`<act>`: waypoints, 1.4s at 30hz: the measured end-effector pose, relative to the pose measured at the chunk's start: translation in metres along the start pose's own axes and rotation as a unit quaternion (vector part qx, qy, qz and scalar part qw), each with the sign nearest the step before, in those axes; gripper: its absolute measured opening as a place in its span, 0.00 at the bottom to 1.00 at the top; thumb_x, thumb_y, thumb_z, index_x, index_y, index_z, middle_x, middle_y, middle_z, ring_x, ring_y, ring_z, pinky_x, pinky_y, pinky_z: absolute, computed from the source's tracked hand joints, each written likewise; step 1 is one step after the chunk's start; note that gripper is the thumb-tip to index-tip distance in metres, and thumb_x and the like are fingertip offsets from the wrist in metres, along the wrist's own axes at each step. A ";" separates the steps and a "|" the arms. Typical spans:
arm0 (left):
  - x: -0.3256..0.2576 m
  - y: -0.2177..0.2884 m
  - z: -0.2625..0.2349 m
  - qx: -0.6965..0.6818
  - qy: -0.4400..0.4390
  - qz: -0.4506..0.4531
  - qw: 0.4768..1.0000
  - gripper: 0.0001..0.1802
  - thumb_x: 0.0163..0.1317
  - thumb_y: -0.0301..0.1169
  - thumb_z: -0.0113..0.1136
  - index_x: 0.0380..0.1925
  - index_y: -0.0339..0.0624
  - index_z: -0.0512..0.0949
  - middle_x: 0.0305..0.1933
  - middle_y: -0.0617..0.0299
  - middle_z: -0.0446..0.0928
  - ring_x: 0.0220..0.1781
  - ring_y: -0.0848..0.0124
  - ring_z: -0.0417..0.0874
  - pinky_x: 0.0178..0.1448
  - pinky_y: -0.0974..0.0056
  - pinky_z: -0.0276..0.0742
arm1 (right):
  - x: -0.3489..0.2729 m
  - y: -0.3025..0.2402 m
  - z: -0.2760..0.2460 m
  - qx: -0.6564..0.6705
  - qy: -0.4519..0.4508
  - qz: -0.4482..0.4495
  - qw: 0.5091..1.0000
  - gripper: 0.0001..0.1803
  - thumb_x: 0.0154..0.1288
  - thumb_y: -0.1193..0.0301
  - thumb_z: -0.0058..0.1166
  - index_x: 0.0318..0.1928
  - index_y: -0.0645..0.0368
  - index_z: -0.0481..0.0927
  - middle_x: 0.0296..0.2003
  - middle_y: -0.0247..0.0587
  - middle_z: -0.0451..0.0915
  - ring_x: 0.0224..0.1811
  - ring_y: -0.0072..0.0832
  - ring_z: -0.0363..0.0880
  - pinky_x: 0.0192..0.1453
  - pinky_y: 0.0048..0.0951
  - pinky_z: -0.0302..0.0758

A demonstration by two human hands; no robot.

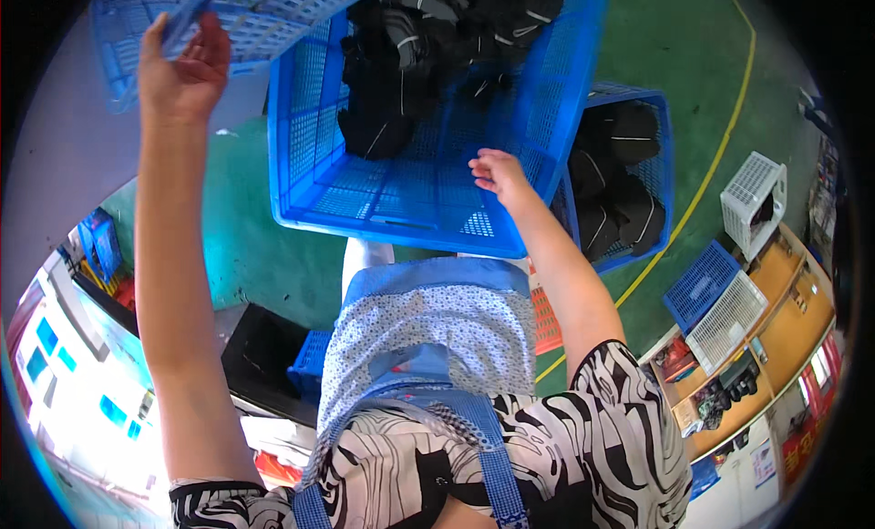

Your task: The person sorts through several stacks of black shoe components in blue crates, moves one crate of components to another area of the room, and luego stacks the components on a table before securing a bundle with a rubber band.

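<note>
At the upper left my left hand (187, 73) is closed on the rim of a tilted light blue plastic basket (283, 23). Below and right of it stands a large blue plastic crate (401, 228). Dark, folded fabric pieces (383, 92) with thin light edges fill the crate's far part, while its near part shows bare mesh. Over the crate's near right side hovers my right hand (499, 174), its fingers loosely curled but apart, with nothing visible in them. The far ends of the basket and crate are cut off by the picture's edge.
A second blue crate (663, 201) with similar dark pieces stands close on the right. Farther right are a white basket (752, 201), a flat blue basket (702, 287) and wooden shelving (775, 319). A black bin (260, 356) stands at lower left on the green floor (232, 219).
</note>
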State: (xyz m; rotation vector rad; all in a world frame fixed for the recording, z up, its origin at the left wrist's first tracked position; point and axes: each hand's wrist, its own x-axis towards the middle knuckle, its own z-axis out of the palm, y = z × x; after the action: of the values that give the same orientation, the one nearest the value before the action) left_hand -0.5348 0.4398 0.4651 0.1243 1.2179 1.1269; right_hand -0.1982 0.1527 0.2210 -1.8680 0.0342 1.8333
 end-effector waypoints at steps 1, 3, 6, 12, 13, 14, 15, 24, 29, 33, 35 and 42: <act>0.002 0.011 -0.006 -0.054 -0.055 -0.060 0.995 0.18 0.56 0.32 0.60 0.39 0.28 0.69 0.38 0.49 0.77 0.40 0.62 0.81 0.45 0.60 0.80 | 0.013 0.018 0.005 -0.023 -0.018 0.009 1.000 0.21 0.58 0.71 0.51 0.53 0.59 0.73 0.34 0.40 0.82 0.29 0.24 0.79 0.30 0.29 0.77; -0.004 0.005 -0.012 -0.109 -0.100 -0.114 0.982 0.20 0.56 0.32 0.60 0.42 0.27 0.68 0.39 0.49 0.76 0.41 0.62 0.80 0.46 0.59 0.79 | 0.025 0.039 0.018 -0.095 -0.032 0.006 0.995 0.21 0.57 0.72 0.51 0.53 0.61 0.73 0.33 0.40 0.82 0.28 0.24 0.79 0.28 0.28 0.76; -0.019 -0.031 -0.010 -0.119 -0.202 -0.094 0.967 0.20 0.59 0.31 0.58 0.44 0.26 0.67 0.41 0.48 0.74 0.47 0.59 0.77 0.56 0.57 0.74 | 0.042 0.059 0.010 -0.173 -0.017 0.022 0.985 0.20 0.58 0.72 0.50 0.53 0.58 0.74 0.35 0.38 0.82 0.31 0.23 0.79 0.30 0.26 0.76; -0.023 -0.052 -0.024 -0.015 -0.264 -0.011 0.964 0.32 0.63 0.44 0.55 0.53 0.26 0.62 0.47 0.49 0.73 0.51 0.62 0.75 0.59 0.56 0.72 | 0.122 0.053 -0.003 -0.235 0.035 -0.053 0.970 0.19 0.55 0.71 0.53 0.49 0.59 0.77 0.30 0.39 0.82 0.27 0.26 0.80 0.31 0.27 0.75; -0.030 -0.059 -0.020 0.015 -0.268 0.018 0.963 0.33 0.65 0.47 0.52 0.55 0.27 0.60 0.46 0.49 0.73 0.50 0.62 0.77 0.58 0.57 0.73 | 0.132 0.050 0.003 -0.213 0.059 -0.094 0.971 0.18 0.52 0.69 0.54 0.44 0.62 0.80 0.27 0.39 0.83 0.24 0.28 0.81 0.33 0.28 0.76; -0.032 -0.072 -0.029 0.133 -0.324 0.062 0.934 0.35 0.64 0.52 0.50 0.57 0.30 0.62 0.48 0.52 0.74 0.49 0.65 0.78 0.54 0.60 0.75 | 0.140 0.048 0.007 -0.209 0.055 -0.091 0.972 0.18 0.52 0.69 0.54 0.44 0.62 0.80 0.27 0.39 0.83 0.24 0.28 0.81 0.33 0.28 0.76; -0.038 -0.090 -0.039 0.216 -0.262 0.104 0.935 0.34 0.63 0.55 0.50 0.55 0.34 0.66 0.47 0.54 0.75 0.47 0.67 0.79 0.50 0.63 0.77 | 0.148 0.041 0.016 -0.202 0.056 -0.099 0.973 0.19 0.52 0.67 0.55 0.45 0.62 0.80 0.29 0.41 0.83 0.28 0.30 0.81 0.38 0.29 0.76; 0.126 -0.299 -0.170 0.484 0.048 -0.084 0.870 0.29 0.60 0.50 0.57 0.54 0.40 0.69 0.53 0.57 0.74 0.55 0.65 0.74 0.54 0.60 0.71 | 0.262 -0.007 0.067 -0.164 0.065 -0.221 0.959 0.34 0.53 0.58 0.61 0.57 0.64 0.70 0.54 0.48 0.74 0.58 0.37 0.71 0.59 0.28 0.66; 0.229 -0.370 -0.205 0.386 0.139 -0.114 0.905 0.34 0.60 0.55 0.55 0.58 0.43 0.68 0.58 0.56 0.71 0.57 0.62 0.72 0.59 0.56 0.68 | 0.313 -0.018 0.072 -0.108 0.039 -0.188 0.975 0.42 0.52 0.53 0.62 0.61 0.66 0.64 0.59 0.49 0.69 0.63 0.37 0.65 0.61 0.31 0.65; 0.234 -0.420 -0.199 0.298 0.142 -0.138 0.934 0.35 0.61 0.56 0.52 0.60 0.44 0.66 0.60 0.55 0.70 0.61 0.59 0.70 0.62 0.52 0.66 | 0.304 -0.009 0.106 -0.027 0.000 -0.303 0.953 0.41 0.51 0.59 0.64 0.61 0.66 0.62 0.56 0.52 0.71 0.62 0.38 0.67 0.63 0.33 0.65; 0.226 -0.434 -0.184 0.274 0.174 -0.139 0.936 0.35 0.62 0.56 0.51 0.61 0.44 0.65 0.61 0.55 0.69 0.63 0.57 0.68 0.64 0.50 0.65 | 0.309 0.004 0.117 -0.098 0.080 -0.398 0.909 0.39 0.53 0.63 0.63 0.62 0.64 0.60 0.57 0.53 0.70 0.61 0.36 0.68 0.65 0.34 0.64; 0.220 -0.414 -0.179 0.200 0.167 -0.100 0.960 0.32 0.61 0.42 0.60 0.60 0.41 0.62 0.57 0.51 0.72 0.57 0.57 0.75 0.58 0.53 0.74 | 0.274 -0.002 0.122 -0.209 0.161 -0.346 0.900 0.45 0.42 0.67 0.71 0.60 0.69 0.62 0.52 0.53 0.75 0.57 0.41 0.73 0.61 0.34 0.67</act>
State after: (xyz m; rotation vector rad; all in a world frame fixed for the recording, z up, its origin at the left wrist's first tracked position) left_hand -0.4394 0.3137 -0.0111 0.1150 1.7139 0.7307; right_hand -0.2868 0.2915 -0.0295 -2.0707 -0.8586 1.0796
